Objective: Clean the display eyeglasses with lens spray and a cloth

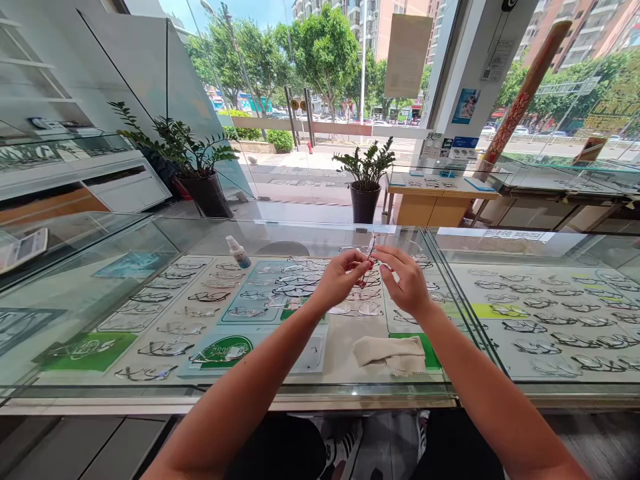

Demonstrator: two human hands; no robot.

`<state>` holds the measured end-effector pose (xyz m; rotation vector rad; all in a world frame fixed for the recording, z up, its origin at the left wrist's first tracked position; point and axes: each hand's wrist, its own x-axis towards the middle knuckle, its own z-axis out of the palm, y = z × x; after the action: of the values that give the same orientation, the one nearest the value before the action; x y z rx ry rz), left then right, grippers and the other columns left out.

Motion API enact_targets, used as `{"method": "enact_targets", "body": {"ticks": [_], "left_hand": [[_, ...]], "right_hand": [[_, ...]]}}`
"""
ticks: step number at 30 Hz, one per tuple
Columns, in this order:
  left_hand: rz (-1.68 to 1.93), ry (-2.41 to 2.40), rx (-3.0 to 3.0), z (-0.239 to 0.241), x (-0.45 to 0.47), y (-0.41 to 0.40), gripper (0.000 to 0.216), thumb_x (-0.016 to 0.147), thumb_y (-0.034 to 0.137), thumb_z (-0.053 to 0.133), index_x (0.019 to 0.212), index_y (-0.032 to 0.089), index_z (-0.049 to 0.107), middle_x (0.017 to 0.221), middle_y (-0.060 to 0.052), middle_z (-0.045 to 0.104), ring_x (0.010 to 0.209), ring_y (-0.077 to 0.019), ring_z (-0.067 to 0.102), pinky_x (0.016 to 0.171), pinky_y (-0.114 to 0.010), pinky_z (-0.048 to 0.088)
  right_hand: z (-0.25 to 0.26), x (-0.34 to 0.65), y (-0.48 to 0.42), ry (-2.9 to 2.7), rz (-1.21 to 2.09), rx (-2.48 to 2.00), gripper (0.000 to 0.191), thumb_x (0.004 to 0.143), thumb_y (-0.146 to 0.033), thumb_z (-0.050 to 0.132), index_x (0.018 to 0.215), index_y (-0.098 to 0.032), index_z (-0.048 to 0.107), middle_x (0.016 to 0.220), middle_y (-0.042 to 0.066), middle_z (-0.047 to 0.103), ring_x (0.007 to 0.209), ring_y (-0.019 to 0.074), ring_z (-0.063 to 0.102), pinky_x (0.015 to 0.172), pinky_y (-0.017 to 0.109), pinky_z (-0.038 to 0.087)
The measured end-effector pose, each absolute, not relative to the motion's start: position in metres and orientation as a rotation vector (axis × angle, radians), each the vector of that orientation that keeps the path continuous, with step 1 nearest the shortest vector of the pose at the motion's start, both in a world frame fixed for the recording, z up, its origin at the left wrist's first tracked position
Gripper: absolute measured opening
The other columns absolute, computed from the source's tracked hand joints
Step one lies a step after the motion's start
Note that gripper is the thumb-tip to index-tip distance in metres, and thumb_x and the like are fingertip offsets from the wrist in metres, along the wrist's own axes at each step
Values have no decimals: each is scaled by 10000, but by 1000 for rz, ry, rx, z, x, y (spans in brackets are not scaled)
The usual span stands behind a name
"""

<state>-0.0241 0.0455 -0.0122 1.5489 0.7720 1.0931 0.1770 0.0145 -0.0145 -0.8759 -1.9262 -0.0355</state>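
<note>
Head view. Above and beyond the beige cloth (390, 353), the left hand (345, 277) pinches a pair of glasses (371, 248) between thumb and fingers; the right hand (404, 280) sets bent fingers beside them, grip indeterminable. Beyond the cloth, leftward: a spray bottle (239, 253).

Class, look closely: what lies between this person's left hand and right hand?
In the head view, a pair of reddish-framed glasses lies there, pinched by the left hand, with the right hand close beside it.
</note>
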Motion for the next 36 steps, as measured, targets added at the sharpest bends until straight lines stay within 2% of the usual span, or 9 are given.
{"method": "enact_targets", "body": {"ticks": [16,24,32,36], "left_hand": [[1173,885,1659,-7,-24,39,352,935,540,714,933,191,663,985,-73,702,948,-210,677,675,-320,675],[1181,884,1653,-5,-25,37,346,950,540,692,924,200,633,959,-69,705,924,-205,676,667,-313,676],[1194,871,1623,-9,-23,41,376,928,554,720,922,188,632,1000,-102,739,1027,-250,711,645,-316,673],[1229,900,1586,-12,-22,48,399,912,572,726,928,184,632,1033,-109,759,1046,-255,720,655,-322,673]], "right_hand": [[-18,170,20,-1917,-107,-923,335,1058,-178,519,1333,-259,692,1391,109,733,1286,288,703,1057,487,609],[-20,168,24,-1931,-393,-1023,221,1090,-297,570,1246,-261,722,1432,139,708,1114,304,760,921,478,643],[-26,174,28,-1943,-403,-1044,230,1108,-358,525,1215,-262,704,1523,117,675,1150,323,737,914,501,623],[-28,181,32,-1959,-443,-1065,222,1103,-376,541,1181,-250,706,1425,108,738,1108,314,733,847,459,606]]}}
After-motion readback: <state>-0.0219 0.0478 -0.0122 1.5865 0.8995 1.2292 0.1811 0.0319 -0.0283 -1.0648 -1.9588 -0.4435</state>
